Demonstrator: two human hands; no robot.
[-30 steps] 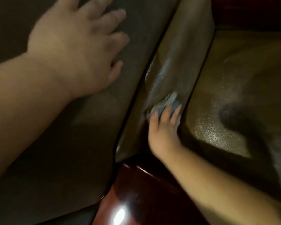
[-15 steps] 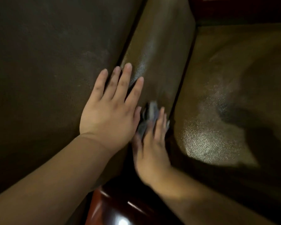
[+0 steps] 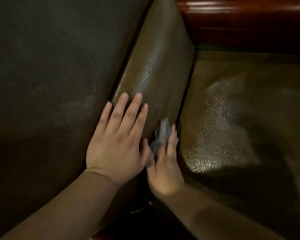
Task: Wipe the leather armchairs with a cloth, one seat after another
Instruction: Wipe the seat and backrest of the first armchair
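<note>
Dim room, dark brown grained leather armchair (image 3: 50,84), padded side cushion (image 3: 159,70) beside lit pebbled seat (image 3: 232,127), glossy red-brown wood rail (image 3: 241,16), two hands side by side, left hand (image 3: 118,144) flat on cushion, fingers straight, right hand (image 3: 164,168) pressing one blue-grey cloth (image 3: 161,134) to the cushion's seat-side face, blurred.

We see the left hand (image 3: 117,142) lying flat, fingers straight, on the brown leather cushion edge (image 3: 156,66). Just to its right, the right hand (image 3: 164,170) presses a grey-blue cloth (image 3: 161,134) against that leather, beside the lit seat (image 3: 232,132). Glossy red wood (image 3: 241,16) runs along the far right.
</note>
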